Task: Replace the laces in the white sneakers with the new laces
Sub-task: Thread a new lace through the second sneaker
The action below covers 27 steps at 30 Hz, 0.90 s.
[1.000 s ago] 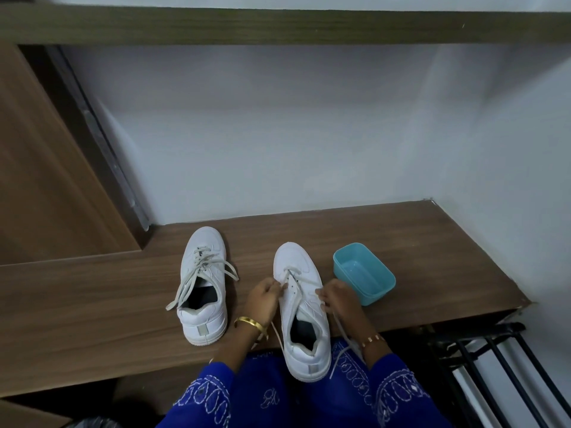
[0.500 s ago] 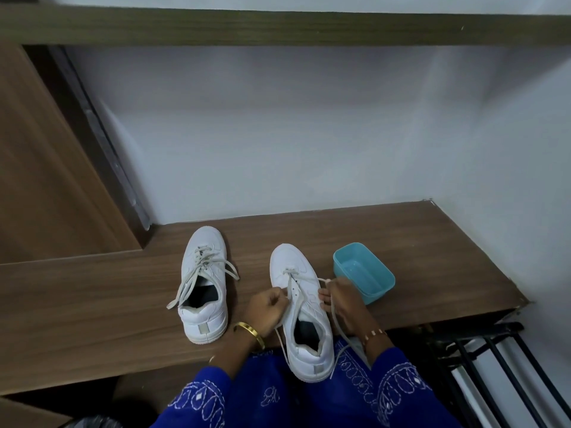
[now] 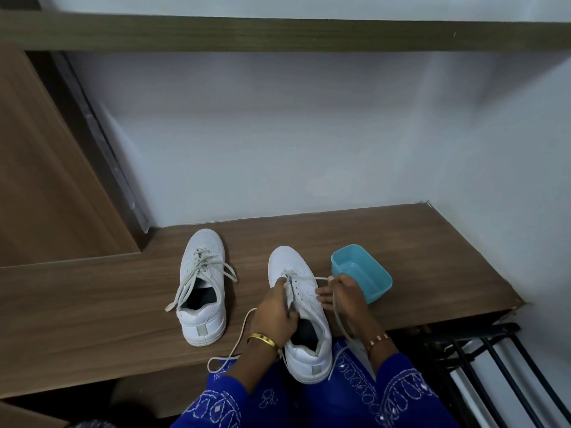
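Observation:
Two white sneakers stand on the wooden bench [image 3: 92, 304], toes toward the wall. The left sneaker [image 3: 202, 285] is laced with loose greyish laces. The right sneaker [image 3: 298, 310] sits at the bench's front edge, its heel overhanging my lap. My left hand [image 3: 275, 310] rests on its tongue, fingers curled on the lace near the lowest eyelets. My right hand [image 3: 343, 296] pinches the lace [image 3: 321, 278] pulled out sideways from the shoe's right side. One loose lace end [image 3: 238, 338] trails left over the bench edge, another hangs down by my right wrist.
A light blue plastic tub [image 3: 363, 276] stands just right of the right sneaker, touching my right hand's far side. A black metal rack [image 3: 494, 366] sits below the bench at the right. White walls close the back and right; a wooden panel rises at left.
My right hand has drawn the lace out sideways to the right. My left hand moved up onto the tongue. A lace end now loops out to the left.

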Each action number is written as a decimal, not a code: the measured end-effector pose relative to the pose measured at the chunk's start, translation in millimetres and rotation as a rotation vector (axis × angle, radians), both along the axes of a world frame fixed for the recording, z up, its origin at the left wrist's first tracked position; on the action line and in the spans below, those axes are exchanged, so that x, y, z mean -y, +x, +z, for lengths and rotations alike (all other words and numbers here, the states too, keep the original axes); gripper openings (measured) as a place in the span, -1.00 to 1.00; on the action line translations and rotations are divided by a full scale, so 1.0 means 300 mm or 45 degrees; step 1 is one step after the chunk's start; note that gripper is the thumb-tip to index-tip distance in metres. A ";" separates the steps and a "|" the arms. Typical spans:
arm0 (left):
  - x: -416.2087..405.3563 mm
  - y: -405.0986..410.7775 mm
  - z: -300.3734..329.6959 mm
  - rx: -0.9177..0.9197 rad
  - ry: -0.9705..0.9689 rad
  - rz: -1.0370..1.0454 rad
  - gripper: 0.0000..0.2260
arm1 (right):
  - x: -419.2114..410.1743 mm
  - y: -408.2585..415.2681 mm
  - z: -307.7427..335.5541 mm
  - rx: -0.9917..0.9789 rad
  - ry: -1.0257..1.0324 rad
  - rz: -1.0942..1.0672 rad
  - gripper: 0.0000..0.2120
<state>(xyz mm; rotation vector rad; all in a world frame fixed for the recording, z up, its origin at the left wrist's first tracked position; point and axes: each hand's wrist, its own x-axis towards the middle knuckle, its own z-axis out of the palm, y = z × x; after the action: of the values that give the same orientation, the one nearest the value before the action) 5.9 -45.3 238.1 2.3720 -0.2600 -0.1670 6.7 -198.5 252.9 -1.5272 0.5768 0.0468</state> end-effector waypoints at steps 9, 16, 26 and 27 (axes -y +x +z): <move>0.013 0.054 -0.019 -0.024 0.147 0.063 -0.57 | -0.012 0.009 0.019 -0.031 -0.786 0.587 -0.85; 0.013 0.071 -0.018 -0.087 0.284 -0.012 -0.57 | -0.051 -0.042 -0.052 0.145 -1.164 0.510 -0.77; -0.011 0.098 -0.004 0.017 0.497 -0.077 -0.43 | -0.042 0.005 -0.063 0.112 -1.132 0.327 -0.92; -0.013 0.098 -0.005 0.024 0.520 -0.083 -0.43 | -0.040 0.003 -0.063 0.107 -1.126 0.338 -0.94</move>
<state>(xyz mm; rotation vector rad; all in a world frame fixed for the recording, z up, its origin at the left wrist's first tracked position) 35.1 -41.6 236.5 2.7721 -0.3383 -0.2485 7.6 -186.4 234.1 -2.4469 0.3247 -0.0813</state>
